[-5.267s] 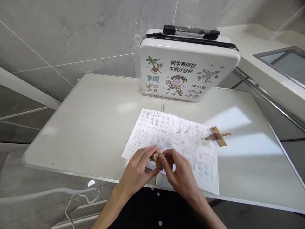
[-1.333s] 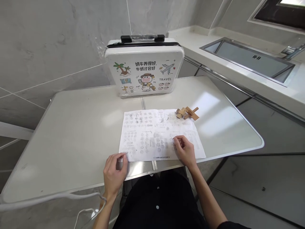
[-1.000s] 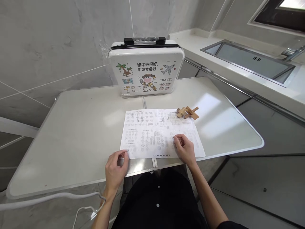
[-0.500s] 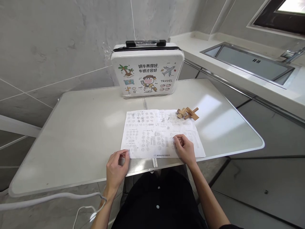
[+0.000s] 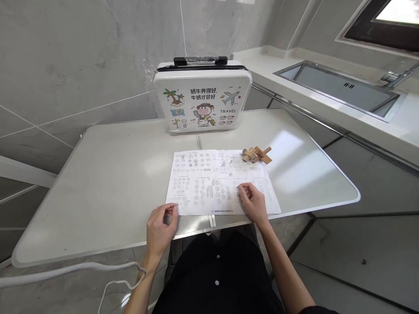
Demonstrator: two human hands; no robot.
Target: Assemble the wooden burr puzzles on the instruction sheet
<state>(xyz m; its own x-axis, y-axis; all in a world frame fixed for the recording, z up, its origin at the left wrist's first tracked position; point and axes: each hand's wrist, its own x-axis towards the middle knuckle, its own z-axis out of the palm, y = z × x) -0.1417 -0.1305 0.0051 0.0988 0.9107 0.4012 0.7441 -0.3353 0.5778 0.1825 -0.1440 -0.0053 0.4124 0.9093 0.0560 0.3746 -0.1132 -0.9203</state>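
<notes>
A printed paper sheet lies flat on the table, covered with small grey diagrams and lines of text. At its near left corner is my left hand, thumb and forefinger closed together on the edge of the sheet. My right hand rests on the right half of the paper, its fingers curled in and thumb against them, with nothing visible in them. Wooden puzzle pieces, interlocked in two clusters, sit over the sheet's far right corner, beyond my right hand and apart from it.
A white plastic-wrapped case with cartoon prints stands upright at the table's back. The folding table has a seam down its middle. To the right is a counter with a sink. A white cable hangs by my left forearm.
Both hands keep their places on the sheet, and the wooden pieces stay put. Only the camera view has shifted very slightly.
</notes>
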